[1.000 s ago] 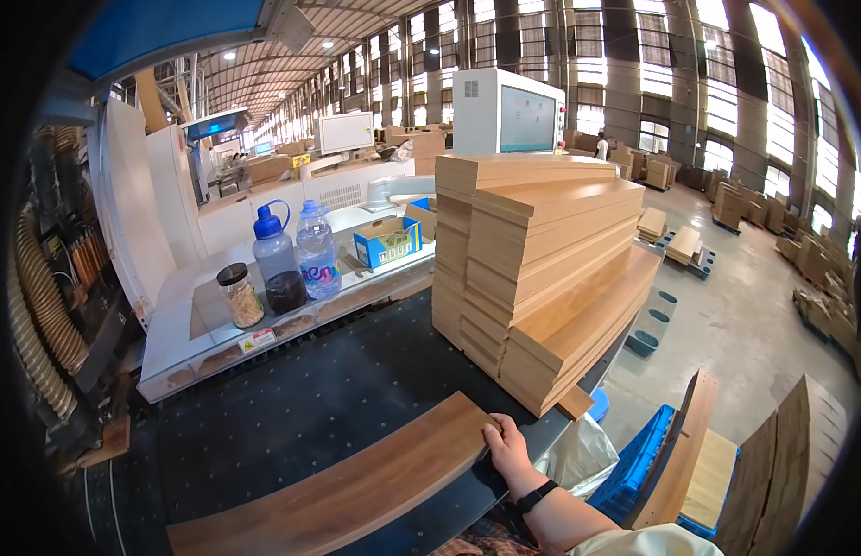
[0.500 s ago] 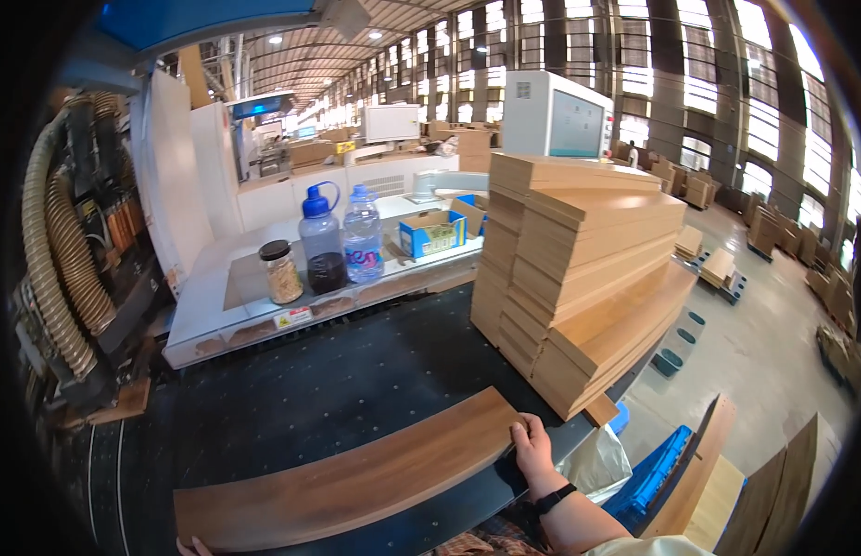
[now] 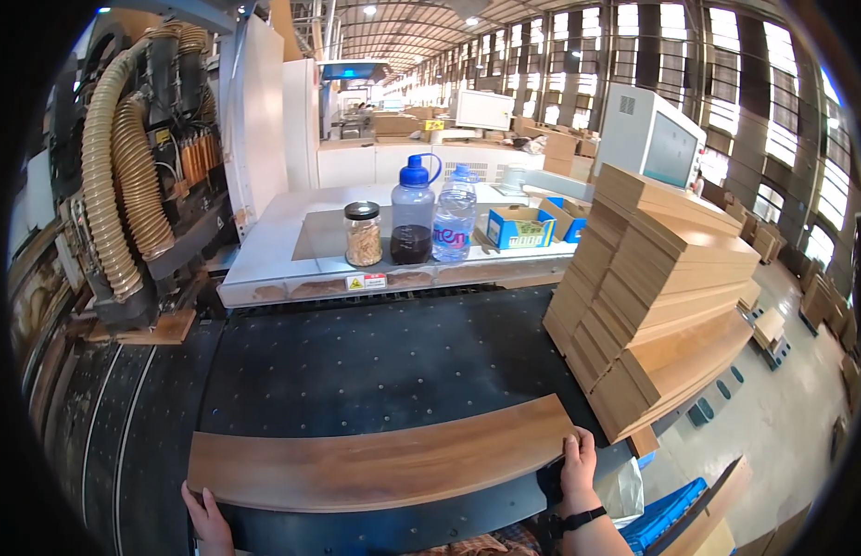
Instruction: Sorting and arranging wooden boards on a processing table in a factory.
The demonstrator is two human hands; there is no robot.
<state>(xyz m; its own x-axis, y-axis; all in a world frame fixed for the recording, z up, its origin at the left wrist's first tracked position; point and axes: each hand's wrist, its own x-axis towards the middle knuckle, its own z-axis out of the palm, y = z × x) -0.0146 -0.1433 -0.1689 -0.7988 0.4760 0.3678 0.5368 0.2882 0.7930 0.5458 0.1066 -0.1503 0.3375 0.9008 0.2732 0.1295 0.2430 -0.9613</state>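
Note:
A long brown wood-grain board (image 3: 375,461) lies across the near part of the black machine table (image 3: 356,361), held at both ends. My left hand (image 3: 208,519) grips its left end, fingers at the lower corner. At the right end my right hand (image 3: 579,463), a dark band on its wrist, closes on the board's edge with the thumb on top. Just past that hand rises a tall stack of similar boards (image 3: 653,306), with pale cut edges facing me.
Ribbed hoses (image 3: 111,176) hang from machinery on the left. A white ledge (image 3: 291,285) at the back holds a lidded jar (image 3: 363,236), a blue-capped bottle (image 3: 413,213), a clear bottle (image 3: 455,218) and a blue box (image 3: 520,227). A monitor (image 3: 648,139) stands behind the stack.
My view has turned left, so the scene sits further right. The left hand shows more fully at the board's left end. Both hands still hold the board.

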